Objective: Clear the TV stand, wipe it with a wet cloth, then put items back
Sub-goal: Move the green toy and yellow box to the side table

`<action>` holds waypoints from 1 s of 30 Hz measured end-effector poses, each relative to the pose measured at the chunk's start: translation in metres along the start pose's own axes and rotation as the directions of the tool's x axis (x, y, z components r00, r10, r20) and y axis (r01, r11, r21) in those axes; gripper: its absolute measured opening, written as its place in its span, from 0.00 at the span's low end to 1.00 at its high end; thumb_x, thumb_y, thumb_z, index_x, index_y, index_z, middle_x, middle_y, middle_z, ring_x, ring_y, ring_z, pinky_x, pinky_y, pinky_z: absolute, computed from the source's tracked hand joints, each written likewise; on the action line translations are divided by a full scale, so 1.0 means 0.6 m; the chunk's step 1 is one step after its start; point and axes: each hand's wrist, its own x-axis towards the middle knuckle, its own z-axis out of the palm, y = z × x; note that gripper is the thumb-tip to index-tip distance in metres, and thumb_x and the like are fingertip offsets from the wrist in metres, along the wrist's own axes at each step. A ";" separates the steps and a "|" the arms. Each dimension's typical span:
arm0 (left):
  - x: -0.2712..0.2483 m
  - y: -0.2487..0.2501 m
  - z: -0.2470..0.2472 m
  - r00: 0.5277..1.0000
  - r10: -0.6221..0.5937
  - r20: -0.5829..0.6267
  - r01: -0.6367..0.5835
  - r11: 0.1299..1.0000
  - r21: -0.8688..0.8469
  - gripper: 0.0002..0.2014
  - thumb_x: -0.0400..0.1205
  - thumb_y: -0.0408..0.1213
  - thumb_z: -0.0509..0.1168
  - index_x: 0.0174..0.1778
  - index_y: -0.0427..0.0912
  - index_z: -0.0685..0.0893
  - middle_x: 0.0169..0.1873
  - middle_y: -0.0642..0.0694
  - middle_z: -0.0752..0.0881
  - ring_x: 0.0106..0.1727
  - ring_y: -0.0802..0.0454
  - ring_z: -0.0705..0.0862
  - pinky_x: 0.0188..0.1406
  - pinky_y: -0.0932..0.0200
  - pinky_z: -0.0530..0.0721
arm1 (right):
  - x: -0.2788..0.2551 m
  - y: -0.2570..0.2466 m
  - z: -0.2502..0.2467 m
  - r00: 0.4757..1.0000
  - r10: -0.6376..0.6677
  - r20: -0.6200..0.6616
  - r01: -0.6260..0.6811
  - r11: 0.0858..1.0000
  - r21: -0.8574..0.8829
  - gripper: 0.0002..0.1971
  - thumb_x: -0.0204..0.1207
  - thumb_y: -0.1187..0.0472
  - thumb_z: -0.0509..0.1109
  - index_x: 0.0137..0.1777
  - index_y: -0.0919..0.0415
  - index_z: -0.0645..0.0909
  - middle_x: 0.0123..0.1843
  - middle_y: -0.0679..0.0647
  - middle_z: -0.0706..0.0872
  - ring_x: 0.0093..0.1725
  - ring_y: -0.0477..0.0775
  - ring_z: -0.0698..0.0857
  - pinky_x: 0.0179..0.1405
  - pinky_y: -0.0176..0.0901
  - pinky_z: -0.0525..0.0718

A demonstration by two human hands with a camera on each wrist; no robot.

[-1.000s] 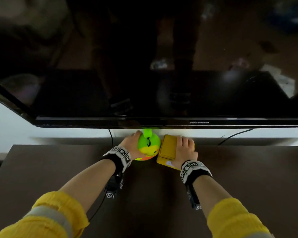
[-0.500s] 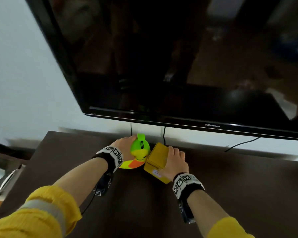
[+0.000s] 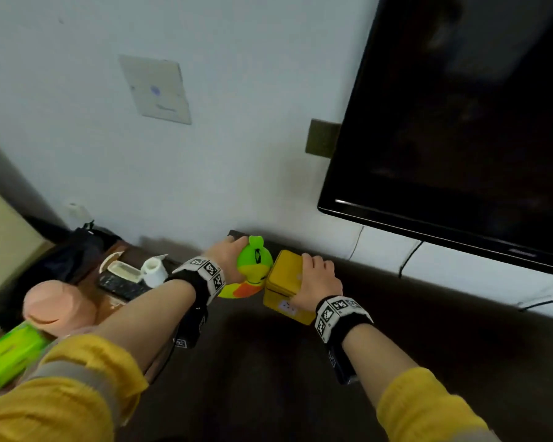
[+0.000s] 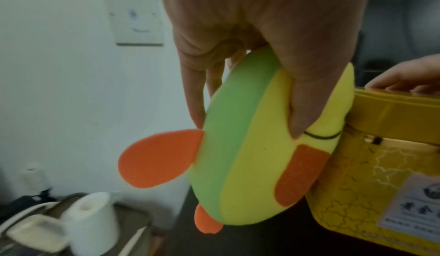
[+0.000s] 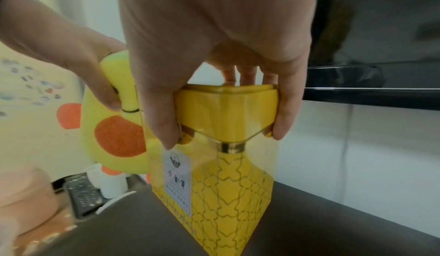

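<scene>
My left hand (image 3: pixel 227 260) grips a green and yellow plush toy (image 3: pixel 253 269) with orange patches, thumb on its yellow face and fingers behind its green back (image 4: pixel 240 137). My right hand (image 3: pixel 316 279) grips the lid of a yellow tin box (image 3: pixel 284 282) from above, thumb on one side and fingers on the other (image 5: pixel 228 109). Toy and box touch side by side above the dark TV stand (image 3: pixel 428 362), near its left end. The box bears a white label (image 5: pixel 177 181).
A black TV (image 3: pixel 460 122) hangs on the wall at right, cables below it. Left of the stand, a lower table (image 3: pixel 93 291) holds a remote (image 3: pixel 122 287), a white paper roll (image 3: pixel 154 271), a white dish, a pink object (image 3: pixel 58 306) and a green object (image 3: pixel 7 352).
Both hands have carried the toy and box leftward along the stand, and my view has swung left, bringing the lower table into sight. The grips are unchanged.
</scene>
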 end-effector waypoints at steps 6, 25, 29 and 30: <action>-0.125 -0.211 -0.045 0.984 -0.180 -0.017 0.180 0.984 0.009 0.47 0.63 0.50 0.77 0.78 0.52 0.62 0.66 0.43 0.74 0.67 0.37 0.79 0.65 0.46 0.79 | -0.021 -0.224 0.050 0.990 -0.135 0.036 0.134 0.991 0.008 0.56 0.57 0.38 0.79 0.79 0.55 0.52 0.73 0.55 0.65 0.72 0.61 0.65 0.61 0.57 0.77; -0.259 -0.509 -0.069 0.846 -0.508 -0.161 0.517 0.856 0.019 0.30 0.74 0.48 0.67 0.72 0.52 0.66 0.67 0.45 0.76 0.69 0.40 0.75 0.63 0.43 0.73 | 0.007 -0.494 0.170 0.968 -0.201 0.149 0.203 0.979 0.001 0.52 0.59 0.33 0.74 0.77 0.56 0.55 0.72 0.56 0.69 0.70 0.61 0.70 0.61 0.56 0.78; -0.230 -0.578 -0.053 0.891 -0.413 -0.187 0.438 0.891 0.123 0.31 0.75 0.51 0.68 0.72 0.50 0.67 0.67 0.47 0.72 0.69 0.44 0.73 0.61 0.45 0.76 | 0.027 -0.533 0.216 0.973 -0.130 0.189 0.126 0.991 0.037 0.51 0.58 0.34 0.75 0.76 0.55 0.56 0.72 0.55 0.68 0.70 0.61 0.69 0.61 0.56 0.77; -0.218 -0.596 -0.049 0.904 -0.383 -0.188 0.413 0.898 0.154 0.30 0.75 0.54 0.67 0.71 0.50 0.68 0.66 0.48 0.73 0.68 0.45 0.73 0.60 0.46 0.76 | 0.033 -0.544 0.229 0.974 -0.109 0.197 0.102 0.994 0.045 0.52 0.58 0.34 0.75 0.77 0.55 0.55 0.73 0.55 0.68 0.71 0.61 0.69 0.62 0.56 0.77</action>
